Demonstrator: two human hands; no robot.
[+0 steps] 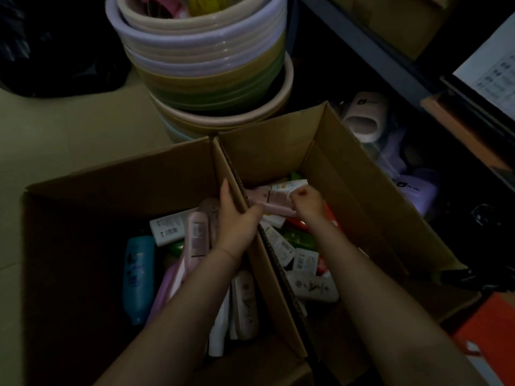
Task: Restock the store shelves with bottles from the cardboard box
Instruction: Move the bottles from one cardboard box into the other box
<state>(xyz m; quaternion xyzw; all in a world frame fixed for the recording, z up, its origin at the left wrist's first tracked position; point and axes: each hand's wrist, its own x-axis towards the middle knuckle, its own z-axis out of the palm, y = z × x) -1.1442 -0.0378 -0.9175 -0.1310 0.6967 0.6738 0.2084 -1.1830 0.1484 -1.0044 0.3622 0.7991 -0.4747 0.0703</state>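
Two open cardboard boxes stand side by side on the floor, both holding several bottles lying flat. My left hand (237,215) rests on the shared wall between the left box (125,176) and the right box (348,174), thumb over the cardboard edge. My right hand (306,203) is inside the right box, fingers curled around the end of a pink bottle (274,200). A blue bottle (139,274) and a pale pink bottle (196,238) lie in the left box. White bottles (312,286) lie in the right box.
A tall stack of plastic basins (206,62) stands just behind the boxes. A dark shelf unit (390,51) runs along the right, with slippers (365,118) on its bottom level. An orange bag (490,330) sits at lower right; a black bag (55,51) at upper left.
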